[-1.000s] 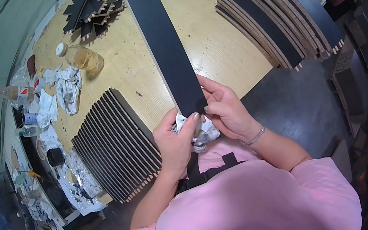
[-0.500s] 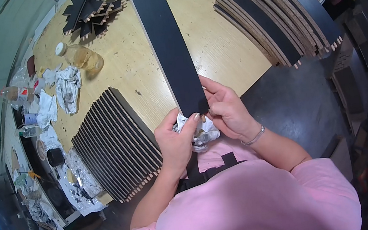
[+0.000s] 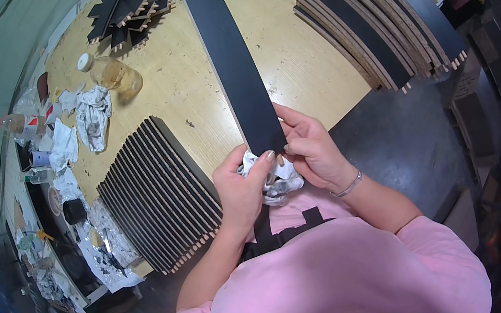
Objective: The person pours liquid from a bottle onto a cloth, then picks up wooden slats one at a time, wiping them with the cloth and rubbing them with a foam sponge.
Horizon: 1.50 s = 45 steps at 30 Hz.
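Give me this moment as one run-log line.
left hand: holding board, rag | right hand: on board's near end | dowel: showing at that end | bottle: on table

My board (image 3: 236, 67) is plain black with a pale edge (image 3: 212, 64), my cloth (image 3: 286, 185) white smudged with grey. The desk (image 3: 175, 93) is yellowish and wood-grained; at ten o'clock, a bottle (image 3: 119, 79) shows amber under a white cap (image 3: 84, 62). My shirt (image 3: 342, 279) is pink.

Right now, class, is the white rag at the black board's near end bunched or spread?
Bunched: the white rag shows crumpled folds between left hand and right hand.
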Each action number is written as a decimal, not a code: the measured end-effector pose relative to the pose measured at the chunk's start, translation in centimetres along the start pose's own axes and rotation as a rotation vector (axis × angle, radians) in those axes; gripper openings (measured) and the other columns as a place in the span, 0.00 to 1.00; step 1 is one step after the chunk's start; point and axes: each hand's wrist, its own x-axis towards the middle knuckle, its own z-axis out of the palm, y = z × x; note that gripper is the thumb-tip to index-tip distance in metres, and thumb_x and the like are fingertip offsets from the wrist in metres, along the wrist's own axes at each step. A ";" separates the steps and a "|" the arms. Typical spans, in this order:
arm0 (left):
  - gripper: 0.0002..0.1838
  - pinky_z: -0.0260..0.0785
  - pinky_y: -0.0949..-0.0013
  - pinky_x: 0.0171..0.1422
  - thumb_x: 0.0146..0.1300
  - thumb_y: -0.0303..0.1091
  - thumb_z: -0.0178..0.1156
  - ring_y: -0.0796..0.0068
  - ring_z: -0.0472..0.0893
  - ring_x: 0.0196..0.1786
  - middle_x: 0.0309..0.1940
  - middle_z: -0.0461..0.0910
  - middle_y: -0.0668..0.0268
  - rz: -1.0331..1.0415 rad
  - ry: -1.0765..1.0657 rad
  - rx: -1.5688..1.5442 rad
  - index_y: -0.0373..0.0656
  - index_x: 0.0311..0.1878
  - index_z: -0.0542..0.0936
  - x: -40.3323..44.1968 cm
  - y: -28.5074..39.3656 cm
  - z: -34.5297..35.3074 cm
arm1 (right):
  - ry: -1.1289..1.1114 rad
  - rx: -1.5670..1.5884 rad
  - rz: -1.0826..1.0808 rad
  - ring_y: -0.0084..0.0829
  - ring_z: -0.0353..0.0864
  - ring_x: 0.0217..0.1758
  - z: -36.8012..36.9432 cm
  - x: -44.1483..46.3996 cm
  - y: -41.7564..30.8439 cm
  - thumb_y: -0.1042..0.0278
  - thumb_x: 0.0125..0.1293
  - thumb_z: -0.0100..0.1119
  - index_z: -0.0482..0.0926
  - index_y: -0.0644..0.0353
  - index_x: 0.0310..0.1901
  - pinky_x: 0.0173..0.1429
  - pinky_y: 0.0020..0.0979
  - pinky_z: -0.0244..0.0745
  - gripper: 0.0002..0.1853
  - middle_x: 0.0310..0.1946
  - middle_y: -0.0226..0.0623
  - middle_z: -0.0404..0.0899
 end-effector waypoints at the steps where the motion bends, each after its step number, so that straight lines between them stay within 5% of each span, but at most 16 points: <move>1: 0.07 0.69 0.80 0.34 0.64 0.25 0.66 0.88 0.77 0.32 0.30 0.82 0.71 -0.005 -0.002 -0.014 0.32 0.43 0.84 0.0 -0.3 0.0 | 0.022 0.008 0.007 0.27 0.78 0.62 0.1 0.0 0.0 0.94 0.52 0.40 0.56 0.73 0.75 0.52 0.20 0.76 0.42 0.65 0.47 0.74; 13: 0.07 0.70 0.80 0.35 0.65 0.24 0.66 0.88 0.78 0.33 0.31 0.83 0.71 -0.054 -0.008 -0.048 0.32 0.43 0.84 0.1 -0.6 0.2 | -0.047 -0.017 0.028 0.29 0.78 0.64 -1.7 0.1 0.2 0.92 0.56 0.44 0.57 0.73 0.74 0.62 0.26 0.75 0.39 0.65 0.48 0.74; 22: 0.08 0.70 0.80 0.36 0.65 0.25 0.66 0.87 0.78 0.34 0.32 0.83 0.69 -0.075 -0.024 -0.116 0.32 0.45 0.84 0.2 -1.0 0.7 | -0.045 -0.011 0.031 0.25 0.81 0.56 -2.0 0.0 -0.4 0.91 0.60 0.47 0.59 0.74 0.73 0.55 0.23 0.77 0.36 0.60 0.45 0.78; 29: 0.10 0.72 0.78 0.39 0.65 0.28 0.66 0.84 0.79 0.34 0.33 0.84 0.68 -0.204 -0.166 -0.018 0.32 0.46 0.84 1.4 -2.4 -0.5 | 0.220 -0.111 0.092 0.19 0.82 0.39 -1.9 0.1 -0.5 0.91 0.50 0.42 0.63 0.73 0.71 0.33 0.17 0.68 0.40 0.49 0.43 0.84; 31: 0.10 0.72 0.77 0.41 0.65 0.29 0.67 0.83 0.79 0.34 0.32 0.84 0.68 -0.134 -0.023 0.107 0.33 0.45 0.84 1.4 -1.8 -1.8 | 0.273 -0.184 0.115 0.18 0.82 0.36 -3.6 0.5 0.3 0.92 0.50 0.42 0.65 0.73 0.69 0.29 0.17 0.63 0.39 0.48 0.42 0.85; 36: 0.15 0.76 0.72 0.49 0.72 0.36 0.61 0.76 0.83 0.42 0.41 0.85 0.61 -0.104 0.139 -0.162 0.33 0.52 0.81 2.0 0.0 -4.2 | 0.311 -0.410 0.220 0.25 0.85 0.41 -6.7 0.7 1.3 0.91 0.53 0.45 0.73 0.75 0.63 0.44 0.21 0.78 0.32 0.45 0.39 0.85; 39: 0.21 0.77 0.67 0.54 0.77 0.40 0.53 0.71 0.84 0.47 0.47 0.83 0.57 -0.102 0.127 -0.347 0.30 0.58 0.77 2.6 0.2 -4.3 | 0.320 -0.734 0.120 0.29 0.83 0.42 -9.8 1.0 3.1 0.88 0.58 0.47 0.75 0.71 0.63 0.45 0.27 0.78 0.28 0.48 0.43 0.83; 40: 0.23 0.76 0.65 0.56 0.78 0.42 0.50 0.69 0.83 0.48 0.49 0.82 0.55 -0.104 0.140 -0.366 0.28 0.60 0.75 2.7 0.3 -3.8 | 0.318 -1.331 -0.346 0.29 0.81 0.45 -9.4 0.9 3.0 0.82 0.60 0.53 0.78 0.68 0.60 0.52 0.30 0.77 0.24 0.48 0.43 0.80; 43: 0.27 0.75 0.62 0.57 0.81 0.45 0.42 0.67 0.82 0.50 0.52 0.81 0.53 -0.113 0.150 -0.416 0.28 0.65 0.72 2.6 0.3 -3.0 | 0.225 -1.172 -0.470 0.28 0.78 0.48 -7.3 0.8 1.1 0.75 0.61 0.59 0.79 0.66 0.59 0.56 0.32 0.74 0.22 0.48 0.43 0.78; 45: 0.28 0.75 0.62 0.57 0.81 0.46 0.41 0.67 0.82 0.49 0.52 0.80 0.53 -0.096 0.138 -0.418 0.28 0.66 0.71 2.4 0.0 -2.6 | 0.041 -0.879 -0.115 0.26 0.80 0.42 -4.8 0.9 -0.1 0.68 0.63 0.64 0.80 0.68 0.57 0.49 0.29 0.75 0.21 0.45 0.41 0.81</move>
